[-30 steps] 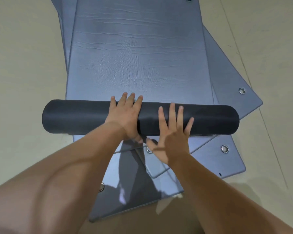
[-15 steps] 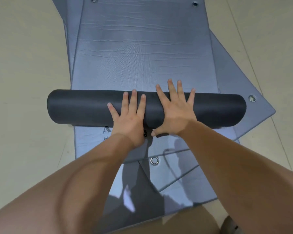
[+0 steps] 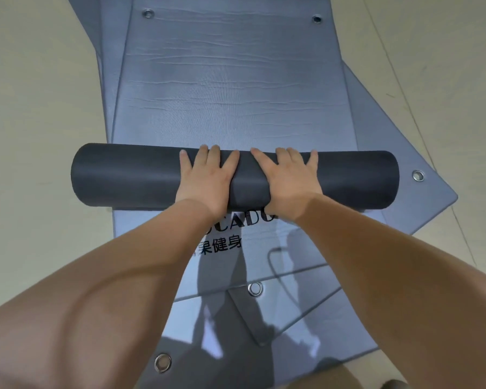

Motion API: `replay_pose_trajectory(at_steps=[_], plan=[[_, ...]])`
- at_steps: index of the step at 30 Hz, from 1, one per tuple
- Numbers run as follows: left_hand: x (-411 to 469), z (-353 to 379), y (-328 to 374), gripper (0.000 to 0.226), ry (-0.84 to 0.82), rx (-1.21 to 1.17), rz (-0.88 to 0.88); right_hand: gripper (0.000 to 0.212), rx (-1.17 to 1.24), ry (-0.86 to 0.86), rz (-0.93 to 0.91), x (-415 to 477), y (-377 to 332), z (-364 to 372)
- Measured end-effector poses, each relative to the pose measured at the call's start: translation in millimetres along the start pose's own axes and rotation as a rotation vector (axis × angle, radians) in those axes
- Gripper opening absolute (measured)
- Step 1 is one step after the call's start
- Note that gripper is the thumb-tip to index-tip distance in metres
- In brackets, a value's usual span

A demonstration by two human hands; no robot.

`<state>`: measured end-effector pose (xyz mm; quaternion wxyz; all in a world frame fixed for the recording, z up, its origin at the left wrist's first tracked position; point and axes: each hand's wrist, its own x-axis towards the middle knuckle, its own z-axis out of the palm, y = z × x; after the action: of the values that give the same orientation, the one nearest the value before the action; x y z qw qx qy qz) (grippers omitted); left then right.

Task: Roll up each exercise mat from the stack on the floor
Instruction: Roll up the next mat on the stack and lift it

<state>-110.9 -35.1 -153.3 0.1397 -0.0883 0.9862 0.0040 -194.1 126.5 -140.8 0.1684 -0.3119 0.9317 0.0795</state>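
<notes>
The dark grey rolled part of the top foam mat (image 3: pixel 141 176) lay across the blue-grey mat stack (image 3: pixel 236 80) on the beige floor (image 3: pixel 40 108). The left hand (image 3: pixel 205 178) and right hand (image 3: pixel 289 181) pressed side by side on its middle, fingers straight and spread over the far edge, gripping nothing.

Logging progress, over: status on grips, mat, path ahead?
Left grip, right grip: palms flat on dark grey foam roll. Blue-grey flat mat stretch ahead unrolled. Only metal eyelets at its far edge.
</notes>
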Motion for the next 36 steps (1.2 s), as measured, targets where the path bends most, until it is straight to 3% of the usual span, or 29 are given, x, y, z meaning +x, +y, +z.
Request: replay_pose_trajectory(at_steps=[5,17,19,23,27,31,36], plan=[[-4,-10,1,0.102,-0.017,0.013,0.027,0.119,0.04,-0.042,-0.014,-10,0,-9],[-98,-24,31,0.074,-0.359,-0.045,0.056,0.114,0.164,-0.244,-0.045,-114,-14,6],[-102,-28,32,0.074,-0.418,-0.067,0.074,0.119,0.185,-0.179,-0.058,-132,-15,12],[-84,-46,17,0.089,-0.51,-0.196,0.087,0.112,0.145,0.149,-0.065,-167,-21,44],[-70,-44,2,0.108,-0.559,-0.343,0.05,0.107,0.099,0.144,0.03,-181,-29,66],[-81,-35,-8,0.126,-0.346,-0.261,0.028,0.099,0.105,0.05,0.048,-158,-26,59],[-108,-18,-6,0.09,0.214,-0.054,-0.057,0.093,0.149,0.113,0.074,-102,-17,30]])
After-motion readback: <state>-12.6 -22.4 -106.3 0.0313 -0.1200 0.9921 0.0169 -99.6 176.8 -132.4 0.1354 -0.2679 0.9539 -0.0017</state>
